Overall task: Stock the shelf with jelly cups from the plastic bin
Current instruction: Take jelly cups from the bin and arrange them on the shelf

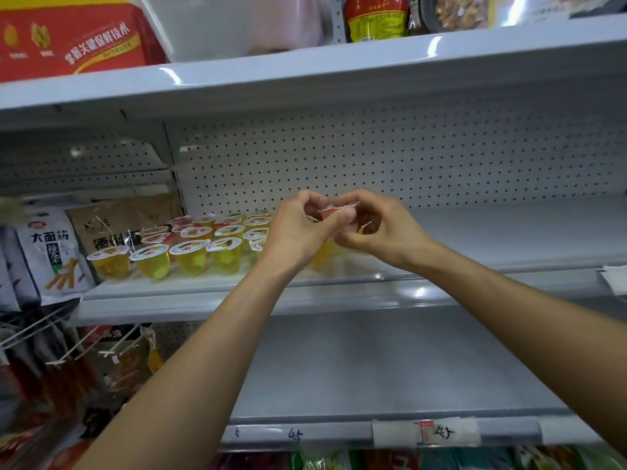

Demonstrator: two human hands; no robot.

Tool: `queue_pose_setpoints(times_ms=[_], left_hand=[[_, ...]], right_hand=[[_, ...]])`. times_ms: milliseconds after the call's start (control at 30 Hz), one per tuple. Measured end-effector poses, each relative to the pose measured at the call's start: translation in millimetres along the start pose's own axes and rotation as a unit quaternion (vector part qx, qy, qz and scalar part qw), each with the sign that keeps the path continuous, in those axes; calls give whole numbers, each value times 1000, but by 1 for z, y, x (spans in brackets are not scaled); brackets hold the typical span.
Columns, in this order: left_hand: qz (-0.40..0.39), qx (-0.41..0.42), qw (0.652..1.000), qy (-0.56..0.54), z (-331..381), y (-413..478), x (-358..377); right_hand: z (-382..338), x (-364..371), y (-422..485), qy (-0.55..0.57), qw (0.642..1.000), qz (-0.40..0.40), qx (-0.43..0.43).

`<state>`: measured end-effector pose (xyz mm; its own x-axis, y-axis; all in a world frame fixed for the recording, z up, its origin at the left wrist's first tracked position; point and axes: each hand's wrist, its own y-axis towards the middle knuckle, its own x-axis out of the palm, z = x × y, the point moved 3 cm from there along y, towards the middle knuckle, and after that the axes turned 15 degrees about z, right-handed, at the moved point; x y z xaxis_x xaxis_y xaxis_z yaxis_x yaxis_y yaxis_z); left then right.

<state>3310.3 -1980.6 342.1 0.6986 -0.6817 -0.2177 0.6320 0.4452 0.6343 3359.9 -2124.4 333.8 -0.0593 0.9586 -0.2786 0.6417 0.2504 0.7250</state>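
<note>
Several yellow and red jelly cups (191, 254) with white foil lids stand in rows on the left part of the white middle shelf (509, 239). Both hands meet above the shelf, just right of the rows. My left hand (298, 228) and my right hand (376, 225) together grip a red jelly cup (334, 212) between the fingertips. A yellow cup (322, 256) shows partly under my hands; I cannot tell whether either hand holds it. The plastic bin is out of view.
Snack bags (51, 256) hang on hooks at the left. Above, a shelf carries a red box (68, 39) and packaged food. The lower shelf (390, 368) has price labels (427, 432) on its front rail. A pegboard back panel (407, 157) stands behind.
</note>
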Motion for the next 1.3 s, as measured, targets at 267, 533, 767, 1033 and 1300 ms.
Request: queue_pose_setpoints(times_ms=[267,533,767,1033,1300], left_hand=[[-11,195,911,363,-24,-3,-13],[-30,207,908,362,-31,-6,-19],[-27,228,940,254,-45,-26,-58],[-9,239,953,186,-79,-77,-125],[-119,-7,967,224,-228,-189,-221]], right_hand=[[31,6,-17,-134,987,17,89],[32,14,-20,-190,976,23,109],[1,9,-41,-473,878,69,-12],[-46,84,-119,-394,892,88,-204],[-19,228,-237,-237,945,-196,-114]])
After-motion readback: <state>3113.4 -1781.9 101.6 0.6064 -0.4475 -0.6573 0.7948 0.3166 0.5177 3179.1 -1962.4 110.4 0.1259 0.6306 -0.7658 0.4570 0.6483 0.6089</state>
